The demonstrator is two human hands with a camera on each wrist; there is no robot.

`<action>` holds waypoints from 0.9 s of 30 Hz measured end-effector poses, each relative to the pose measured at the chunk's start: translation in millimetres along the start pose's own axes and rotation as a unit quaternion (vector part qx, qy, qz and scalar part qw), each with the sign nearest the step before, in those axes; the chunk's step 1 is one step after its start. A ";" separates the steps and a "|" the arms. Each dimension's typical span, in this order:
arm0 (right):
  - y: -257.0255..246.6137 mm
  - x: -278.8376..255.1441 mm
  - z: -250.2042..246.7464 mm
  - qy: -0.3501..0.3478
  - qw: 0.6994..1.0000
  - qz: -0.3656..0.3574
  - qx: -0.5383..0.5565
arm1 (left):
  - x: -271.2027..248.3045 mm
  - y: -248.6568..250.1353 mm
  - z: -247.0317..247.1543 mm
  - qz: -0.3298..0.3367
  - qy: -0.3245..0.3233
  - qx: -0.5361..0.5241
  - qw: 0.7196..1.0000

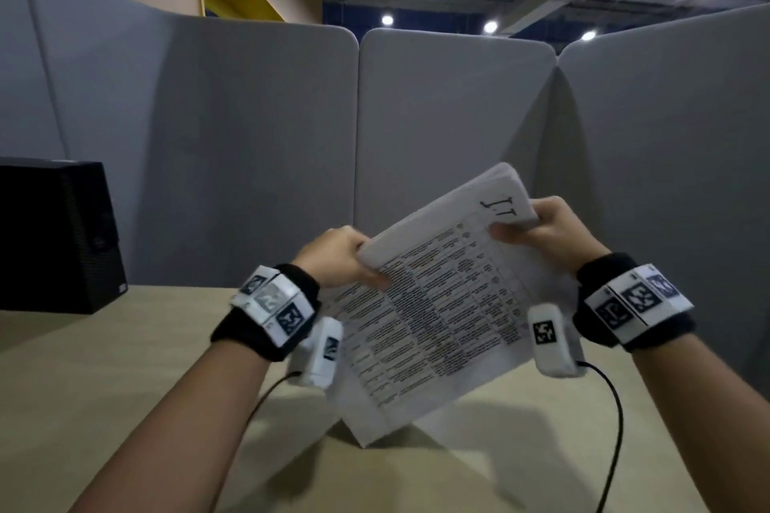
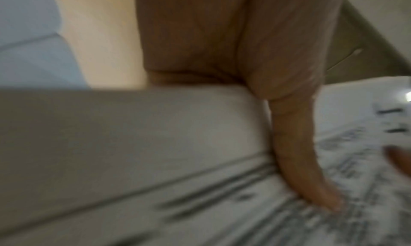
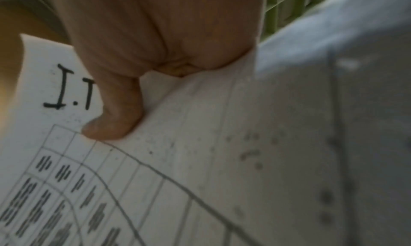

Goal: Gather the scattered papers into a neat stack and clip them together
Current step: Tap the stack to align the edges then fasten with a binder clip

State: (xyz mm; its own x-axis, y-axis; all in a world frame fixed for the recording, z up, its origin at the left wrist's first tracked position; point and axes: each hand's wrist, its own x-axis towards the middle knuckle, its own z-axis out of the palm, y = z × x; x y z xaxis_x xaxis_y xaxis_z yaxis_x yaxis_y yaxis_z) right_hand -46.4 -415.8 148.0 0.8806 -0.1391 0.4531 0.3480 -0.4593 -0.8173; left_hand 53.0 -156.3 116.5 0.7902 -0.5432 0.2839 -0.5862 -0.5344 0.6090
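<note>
Papers (image 1: 433, 304) are already gathered and held tilted over the table (image 1: 125, 346), pinched by left hand (image 1: 337, 258) and right hand (image 1: 546, 227); squaring and clipping are judged left, no clip being visible.

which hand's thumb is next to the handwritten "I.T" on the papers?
The right hand: its thumb pins the stack of white printed papers beside the lettering at the upper corner. The left hand grips the opposite edge.

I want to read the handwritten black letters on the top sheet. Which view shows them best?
The right wrist view: the handwritten black letters are large and sharp beside the right hand's thumb. The head view shows them small and tilted. The left wrist view is blurred and does not show them.
</note>
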 end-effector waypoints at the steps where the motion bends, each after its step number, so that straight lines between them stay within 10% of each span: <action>1: 10.0 -6.1 -3.4 0.027 0.999 0.010 0.031 | -4.4 -14.8 -6.5 -0.027 -0.003 0.020 0.999; 6: 49.7 -34.2 -2.8 0.123 0.983 0.031 0.135 | -28.8 -65.8 -22.7 -0.044 0.075 -0.194 0.977; 10: 74.0 -40.6 20.3 0.190 0.962 0.026 0.196 | -24.0 -61.8 -3.7 -0.019 0.169 -0.443 0.881; 18: 125.9 -51.5 32.0 0.104 0.959 0.105 0.243 | -29.2 -71.8 19.3 -0.033 0.161 -0.354 0.921; 27: 130.4 -47.6 32.9 0.098 0.956 0.111 0.252 | -27.9 -70.6 42.1 -0.082 0.224 -0.399 0.885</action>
State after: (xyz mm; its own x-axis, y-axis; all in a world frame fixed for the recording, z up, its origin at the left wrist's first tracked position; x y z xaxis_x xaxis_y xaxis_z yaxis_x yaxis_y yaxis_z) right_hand -32.4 -440.2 8.1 0.8904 -0.3692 0.2662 0.3140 0.0749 -0.9465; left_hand 64.7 -130.7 34.4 0.9497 -0.0936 0.2990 -0.2844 0.1431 0.9480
